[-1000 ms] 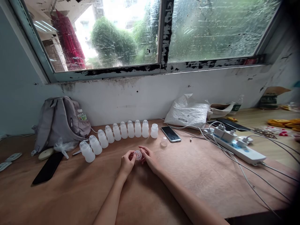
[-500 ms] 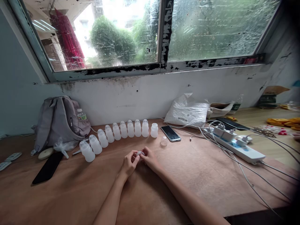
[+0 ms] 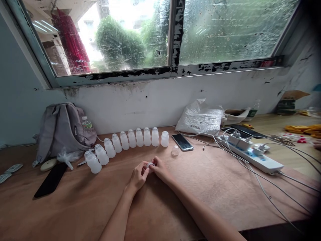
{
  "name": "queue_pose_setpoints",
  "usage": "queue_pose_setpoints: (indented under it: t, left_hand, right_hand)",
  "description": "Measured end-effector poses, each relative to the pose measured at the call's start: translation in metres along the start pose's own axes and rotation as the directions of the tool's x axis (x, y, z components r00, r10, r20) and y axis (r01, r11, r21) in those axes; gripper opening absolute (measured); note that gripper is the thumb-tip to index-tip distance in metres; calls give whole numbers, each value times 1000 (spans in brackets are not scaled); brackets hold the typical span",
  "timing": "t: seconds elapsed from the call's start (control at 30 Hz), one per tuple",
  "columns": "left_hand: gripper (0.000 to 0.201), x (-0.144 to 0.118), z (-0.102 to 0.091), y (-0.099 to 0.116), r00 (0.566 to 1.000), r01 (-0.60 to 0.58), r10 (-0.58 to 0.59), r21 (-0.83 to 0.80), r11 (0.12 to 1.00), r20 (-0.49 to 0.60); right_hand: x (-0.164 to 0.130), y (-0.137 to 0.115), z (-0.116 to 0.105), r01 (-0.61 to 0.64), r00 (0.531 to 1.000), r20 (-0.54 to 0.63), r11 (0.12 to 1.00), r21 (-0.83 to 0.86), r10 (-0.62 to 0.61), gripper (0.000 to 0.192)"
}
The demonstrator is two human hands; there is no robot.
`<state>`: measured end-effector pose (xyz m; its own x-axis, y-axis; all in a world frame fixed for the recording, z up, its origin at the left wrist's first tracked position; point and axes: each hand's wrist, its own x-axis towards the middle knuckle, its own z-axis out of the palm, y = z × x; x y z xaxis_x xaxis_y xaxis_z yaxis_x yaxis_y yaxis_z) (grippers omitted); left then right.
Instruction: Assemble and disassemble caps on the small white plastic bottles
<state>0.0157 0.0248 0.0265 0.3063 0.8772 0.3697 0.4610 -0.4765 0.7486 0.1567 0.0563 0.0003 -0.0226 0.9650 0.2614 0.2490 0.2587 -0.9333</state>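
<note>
My left hand [image 3: 138, 174] and my right hand [image 3: 158, 167] meet above the middle of the table, fingers closed on a small whitish ring-shaped piece [image 3: 150, 164]. It looks like a bottle collar, though fingertips cover most of it. Beyond them, a curved row of several frosted white bottles with clear domed caps, such as this capped bottle [image 3: 93, 162], stands upright. At the row's right end is an uncapped bottle [image 3: 165, 139] with an exposed neck. A clear cap [image 3: 175, 151] lies on the table to the right of my hands.
A phone [image 3: 182, 142] lies right of the bottles. Behind it rests a silvery plastic bag [image 3: 200, 118]. Cables trail from a loaded power strip [image 3: 265, 163] across the right side. A grey backpack [image 3: 61, 130] and a black flat case [image 3: 50, 180] occupy the left of the table [image 3: 82, 214].
My fingers have shifted slightly around the small ring-shaped piece, both hands staying in the same place. The bottles and the clear cap have not moved.
</note>
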Motion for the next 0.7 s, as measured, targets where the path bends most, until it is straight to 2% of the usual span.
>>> queue_pose_setpoints:
  t: [0.2, 0.37, 0.47, 0.53, 0.6, 0.7]
  left_hand:
    - [15, -1, -1, 3, 1000, -10, 10, 10, 1000, 9]
    - [14, -1, 0, 3, 1000, 10, -11, -11, 1000, -30]
    - [22, 2, 5, -2, 988, 129, -141, -178, 976, -57]
    - [25, 4, 9, -7, 965, 208, -247, -307, 929, -93]
    - [28, 8, 12, -13, 940, 246, -318, -404, 881, -122]
    - [45, 11, 13, -19, 909, 291, -398, -502, 815, -120]
  right_hand:
    - [-1, -3, 2, 6, 1000, -17, 999, -40, -7, 7]
    - [-4, -4, 1, 21, 999, -28, 998, -66, -23, 8]
    - [-6, -4, 1, 36, 999, -33, 999, -37, -37, 7]
    - [-6, -4, 1, 25, 999, -40, 1000, -11, -25, 8]
    - [-6, -4, 2, 19, 999, -48, 1000, -1, -19, 9]
    - [-6, -5, 2, 41, 998, -56, 999, -21, -42, 6]
